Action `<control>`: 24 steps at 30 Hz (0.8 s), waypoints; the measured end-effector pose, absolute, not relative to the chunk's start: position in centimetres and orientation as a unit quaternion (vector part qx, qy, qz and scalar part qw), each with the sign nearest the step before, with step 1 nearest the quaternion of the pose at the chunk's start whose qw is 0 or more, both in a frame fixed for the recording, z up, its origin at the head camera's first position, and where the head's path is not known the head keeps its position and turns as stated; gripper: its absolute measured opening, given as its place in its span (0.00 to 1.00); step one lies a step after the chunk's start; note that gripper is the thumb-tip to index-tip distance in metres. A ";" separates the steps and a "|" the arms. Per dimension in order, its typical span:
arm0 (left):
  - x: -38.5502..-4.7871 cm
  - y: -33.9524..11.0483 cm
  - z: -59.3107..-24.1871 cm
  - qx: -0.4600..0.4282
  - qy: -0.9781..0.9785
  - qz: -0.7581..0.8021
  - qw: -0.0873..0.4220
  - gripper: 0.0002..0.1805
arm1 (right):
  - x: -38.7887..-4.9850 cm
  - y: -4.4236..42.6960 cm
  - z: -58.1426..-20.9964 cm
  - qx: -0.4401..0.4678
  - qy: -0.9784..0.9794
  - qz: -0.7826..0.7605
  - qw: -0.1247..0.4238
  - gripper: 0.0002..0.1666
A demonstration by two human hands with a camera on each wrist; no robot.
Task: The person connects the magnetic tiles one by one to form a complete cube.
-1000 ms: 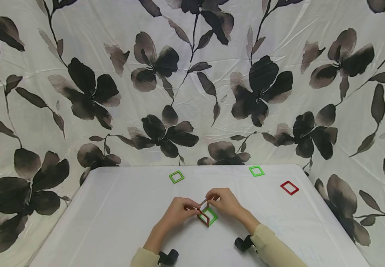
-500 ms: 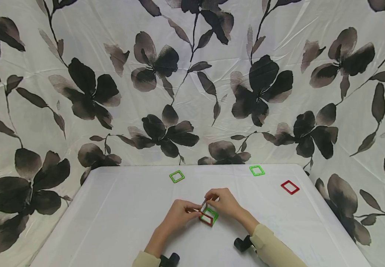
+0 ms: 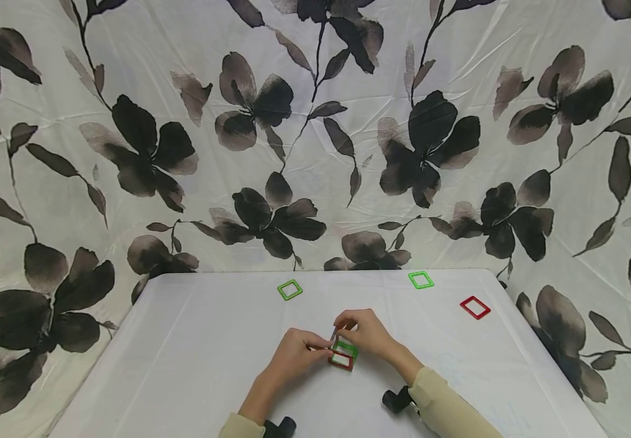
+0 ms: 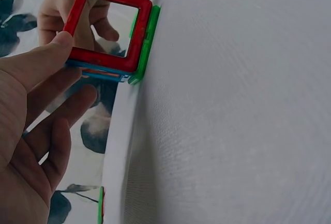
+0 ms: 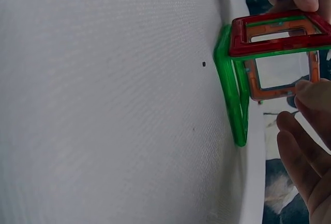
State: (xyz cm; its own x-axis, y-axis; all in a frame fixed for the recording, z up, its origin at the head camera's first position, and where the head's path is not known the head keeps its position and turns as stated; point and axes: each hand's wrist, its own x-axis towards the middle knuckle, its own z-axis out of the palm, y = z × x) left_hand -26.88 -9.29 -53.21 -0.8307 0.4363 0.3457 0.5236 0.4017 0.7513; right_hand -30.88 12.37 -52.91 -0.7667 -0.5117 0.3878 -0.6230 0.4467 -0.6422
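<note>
Head view, near to far: left grip, closed to a pinch on red frame, raised, edge meeting green frame on bench; right grip, pinching orange frame. Step, apparently: joining edges; next calls for steady alignment. Containers: none seen. Beyond: far red frame, far green pair.

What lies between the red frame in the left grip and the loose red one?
The head view shows part of a green frame, the right grip, then bare tabletop up to the loose red frame.
</note>
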 end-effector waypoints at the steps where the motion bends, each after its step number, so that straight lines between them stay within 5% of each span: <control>1: -26.9 -9.3 -53.2 -0.287 -0.836 -0.465 0.048 0.10 | -30.9 12.4 -52.9 0.334 -0.848 0.406 0.069 0.08; 11: -26.9 -9.3 -53.4 -0.286 -0.846 -0.448 0.053 0.11 | -31.7 13.7 -53.0 0.316 -0.853 0.412 0.058 0.08; 24: -26.6 -9.3 -53.2 -0.274 -0.850 -0.448 0.044 0.12 | -36.9 21.5 -50.9 0.102 -0.910 0.387 0.107 0.10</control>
